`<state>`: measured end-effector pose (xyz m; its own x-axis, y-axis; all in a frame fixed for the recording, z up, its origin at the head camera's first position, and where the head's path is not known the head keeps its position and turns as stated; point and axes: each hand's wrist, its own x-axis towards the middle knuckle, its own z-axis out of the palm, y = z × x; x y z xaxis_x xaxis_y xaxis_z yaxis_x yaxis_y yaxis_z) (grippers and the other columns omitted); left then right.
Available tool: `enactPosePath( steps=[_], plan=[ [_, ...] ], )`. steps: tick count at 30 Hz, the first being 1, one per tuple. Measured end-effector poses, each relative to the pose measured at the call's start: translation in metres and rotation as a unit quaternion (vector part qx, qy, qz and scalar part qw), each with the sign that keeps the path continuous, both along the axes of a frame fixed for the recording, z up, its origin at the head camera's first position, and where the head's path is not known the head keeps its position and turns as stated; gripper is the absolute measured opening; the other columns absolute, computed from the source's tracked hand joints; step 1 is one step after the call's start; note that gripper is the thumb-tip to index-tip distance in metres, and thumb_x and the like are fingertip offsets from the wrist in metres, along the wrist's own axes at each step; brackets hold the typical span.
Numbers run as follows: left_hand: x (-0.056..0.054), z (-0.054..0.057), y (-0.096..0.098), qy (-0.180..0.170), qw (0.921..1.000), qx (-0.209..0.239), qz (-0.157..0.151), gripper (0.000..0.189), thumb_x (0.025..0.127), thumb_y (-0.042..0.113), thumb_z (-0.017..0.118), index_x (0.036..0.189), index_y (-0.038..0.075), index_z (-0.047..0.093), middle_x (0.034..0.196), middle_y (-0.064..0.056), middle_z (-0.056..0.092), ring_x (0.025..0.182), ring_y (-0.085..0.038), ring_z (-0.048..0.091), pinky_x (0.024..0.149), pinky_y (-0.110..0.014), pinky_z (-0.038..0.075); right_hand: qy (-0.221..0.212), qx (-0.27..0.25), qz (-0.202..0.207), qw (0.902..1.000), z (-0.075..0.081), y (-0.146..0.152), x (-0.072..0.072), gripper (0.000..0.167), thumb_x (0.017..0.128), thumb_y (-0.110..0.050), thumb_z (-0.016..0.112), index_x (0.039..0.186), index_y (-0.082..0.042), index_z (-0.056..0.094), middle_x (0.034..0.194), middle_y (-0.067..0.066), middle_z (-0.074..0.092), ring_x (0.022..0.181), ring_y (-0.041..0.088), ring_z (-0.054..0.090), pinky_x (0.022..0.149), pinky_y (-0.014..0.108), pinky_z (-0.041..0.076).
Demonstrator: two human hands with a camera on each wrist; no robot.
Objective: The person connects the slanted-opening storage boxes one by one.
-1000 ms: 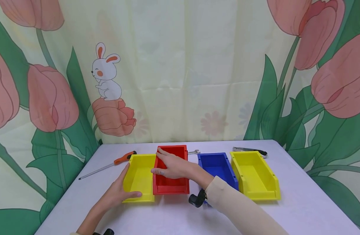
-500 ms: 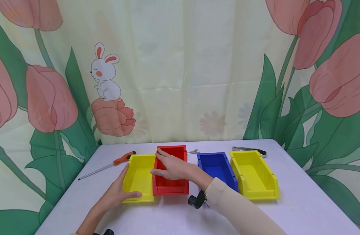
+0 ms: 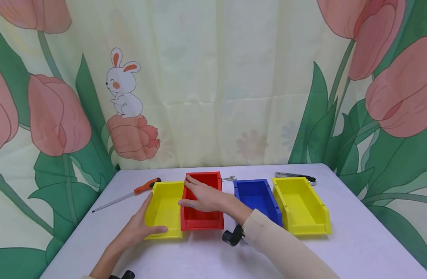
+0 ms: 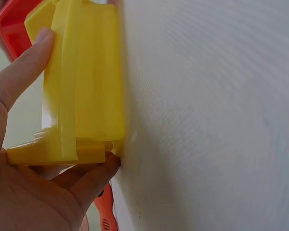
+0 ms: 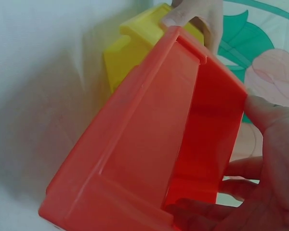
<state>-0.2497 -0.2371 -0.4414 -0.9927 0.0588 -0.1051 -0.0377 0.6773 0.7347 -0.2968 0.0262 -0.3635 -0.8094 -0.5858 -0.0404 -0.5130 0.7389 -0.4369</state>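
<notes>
Gripping the left yellow bin (image 3: 168, 211) by its outer side, the left hand (image 3: 138, 228) lays its thumb over the bin's near end and curls its fingers against the outer wall; the right hand (image 3: 208, 197) reaches across the red bin (image 3: 203, 223) and grasps its left wall, with the thumb at the rim; both bins sit left of the middle of the surface (image 3: 359, 232), short of its far edge; the red bin overlaps the yellow one's right side as seen from above, though I cannot tell whether it rests on that rim or only beside it.

The outside hold probably keeps the yellow bin from sliding toward the left edge; the grasp on the red bin's left wall likely gives control where the two meet; the low ends of these bins and of the right yellow bin (image 3: 300, 205) face away from the far edge, presumably for easy reach inside; the blue bin (image 3: 255, 193) stands just beside that right yellow bin.

An orange-handled screwdriver (image 3: 143, 188) slants with its tip near the left edge; a wrench (image 3: 228, 178), partly hidden behind the red bin, and a silver-and-black tool (image 3: 286, 175) toward the far right corner seem set back out of the bins' way.
</notes>
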Motion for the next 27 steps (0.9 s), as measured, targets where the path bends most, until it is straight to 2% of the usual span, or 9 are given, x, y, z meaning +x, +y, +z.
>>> enactPosePath(
  steps=[12,27],
  plan=[
    [0.0006,-0.0019,-0.0002,0.01,0.9999,-0.002,-0.003,0.142,0.07,0.056,0.095,0.172,0.028,0.0,0.174,-0.017,0.028,0.141,-0.042,0.048,0.109,-0.055,0.057,-0.005,0.001,0.005,1.0,-0.0023,0.0014,-0.0009,0.084,0.101,-0.054,0.066,0.168,-0.016,0.032,0.18,0.001,0.02,0.163,0.022,0.033,0.115,0.042,0.054],
    [0.0013,0.0006,0.0005,0.004,1.0,-0.002,0.0,0.142,0.071,0.053,0.095,0.172,0.024,0.0,0.173,-0.018,0.028,0.142,-0.043,0.046,0.112,-0.058,0.054,-0.009,0.006,0.002,0.9999,-0.004,-0.0002,0.0014,0.084,0.101,-0.052,0.065,0.168,-0.017,0.03,0.18,0.001,0.019,0.164,0.022,0.032,0.118,0.043,0.052]
  ],
)
